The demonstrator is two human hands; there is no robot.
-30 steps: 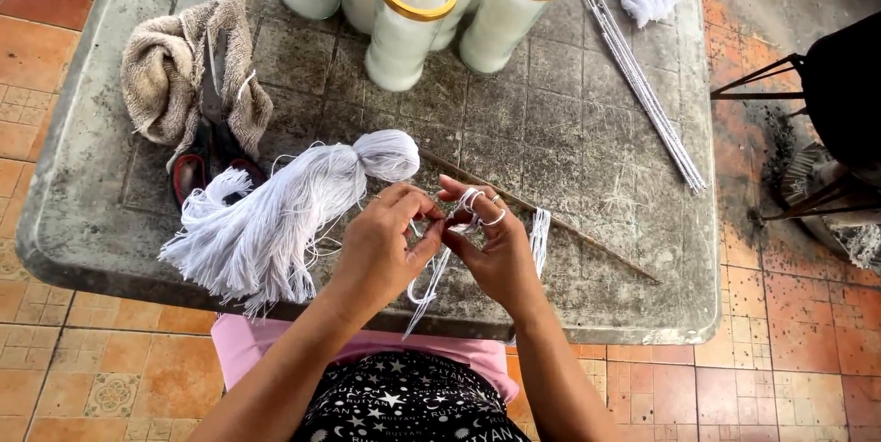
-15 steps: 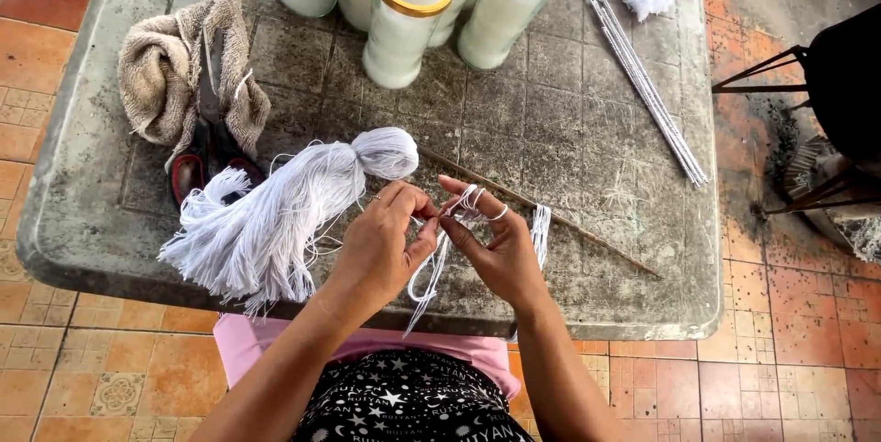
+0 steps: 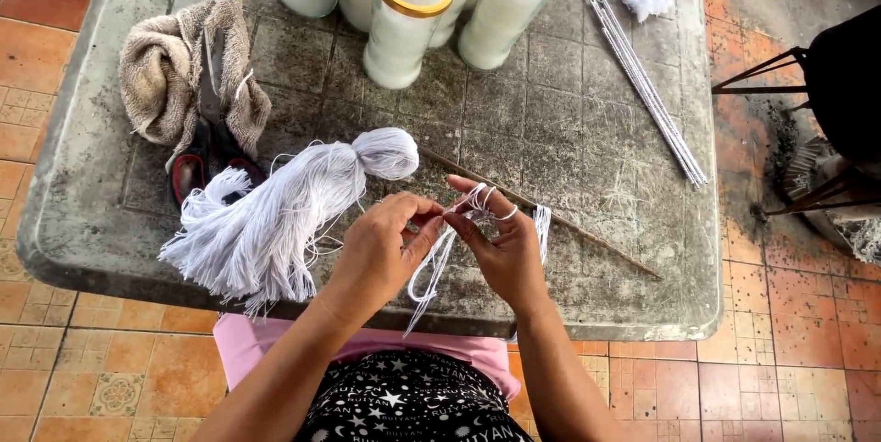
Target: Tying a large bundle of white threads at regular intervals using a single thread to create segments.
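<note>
White string [image 3: 439,258] is pinched in the left hand [image 3: 381,254] and looped round the right hand [image 3: 505,254] fingers, so it is kept tight above the table [image 3: 596,295] edge. A string bundle [image 3: 275,212] is laid beside them, close for reaching. Farther off, scissors [image 3: 197,162] are half hidden under a towel [image 3: 174,75]. The candles [image 3: 404,20] are cut off at the top.

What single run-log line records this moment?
left hand: pinching white string | right hand: string looped on fingers | beside: string bundle | surface: stone table
</note>
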